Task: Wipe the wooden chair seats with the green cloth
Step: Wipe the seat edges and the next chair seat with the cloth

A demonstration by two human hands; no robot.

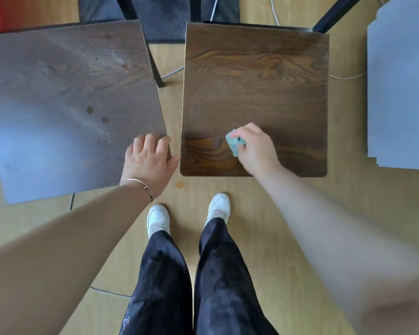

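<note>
The right hand [255, 151] is pressing the green cloth [233, 143], bunched in curled fingers, onto the front of the right seat [254, 81] — the left hand [150, 159], fingers open, is resting on the left seat [65, 93], likely steadying it.

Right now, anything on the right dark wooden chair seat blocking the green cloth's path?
Nothing visible. The right hand holds the crumpled green cloth on the near part of the right dark wooden chair seat; the rest is bare. The left hand rests on the corner of the left seat, off that path.
</note>
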